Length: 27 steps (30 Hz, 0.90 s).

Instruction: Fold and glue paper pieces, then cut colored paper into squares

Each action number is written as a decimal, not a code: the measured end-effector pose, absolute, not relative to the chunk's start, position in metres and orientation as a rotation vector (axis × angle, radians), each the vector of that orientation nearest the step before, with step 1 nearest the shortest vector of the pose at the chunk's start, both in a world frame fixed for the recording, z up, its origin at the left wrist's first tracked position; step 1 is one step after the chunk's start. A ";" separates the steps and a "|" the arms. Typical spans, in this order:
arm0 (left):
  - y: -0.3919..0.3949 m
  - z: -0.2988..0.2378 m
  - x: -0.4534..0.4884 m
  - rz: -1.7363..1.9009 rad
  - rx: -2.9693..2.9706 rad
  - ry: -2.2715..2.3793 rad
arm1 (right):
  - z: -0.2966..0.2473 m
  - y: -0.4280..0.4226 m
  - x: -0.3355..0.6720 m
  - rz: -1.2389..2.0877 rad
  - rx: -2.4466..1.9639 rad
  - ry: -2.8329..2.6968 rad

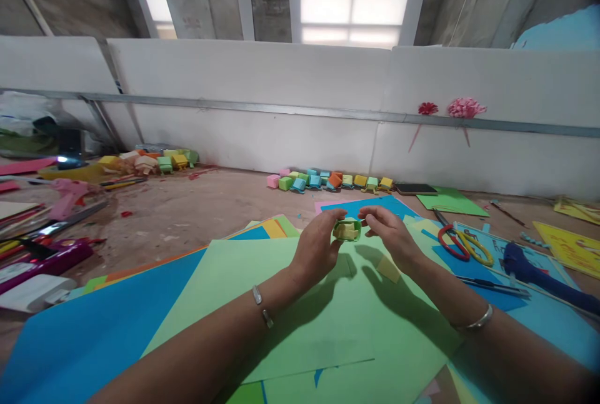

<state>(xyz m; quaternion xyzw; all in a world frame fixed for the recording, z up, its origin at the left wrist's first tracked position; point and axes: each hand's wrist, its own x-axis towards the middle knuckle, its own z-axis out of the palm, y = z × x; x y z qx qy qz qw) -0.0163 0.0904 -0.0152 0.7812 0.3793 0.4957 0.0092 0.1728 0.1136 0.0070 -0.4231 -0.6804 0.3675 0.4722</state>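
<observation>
A small green paper box [347,231] with a yellowish inside is gripped between the thumb and fingers of my left hand [319,242]. Just to its right, my right hand [390,234] has its thumb and fingertips drawn together close to the box; whether they pinch anything is too small to make out. Both hands are above large light green paper sheets [262,323]. Under my right hand lies a small yellowish paper piece [389,269].
Red and yellow scissors [454,243], a utility knife [492,285] and a dark blue glue gun [529,269] lie at right. Several folded paper boxes [315,181] line the back. A pink glue gun [68,197] and purple tool [51,263] are at left, near blue paper [107,316].
</observation>
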 end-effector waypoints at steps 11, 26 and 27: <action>0.086 -0.012 -0.012 1.622 2.535 0.989 | 0.012 0.114 0.188 1.739 -0.705 -1.640; 0.091 -0.039 -0.012 1.266 2.417 1.470 | 0.022 0.144 0.206 1.379 -1.093 -1.401; 0.089 -0.039 -0.010 1.232 2.414 1.465 | 0.029 0.154 0.214 1.310 -1.123 -1.388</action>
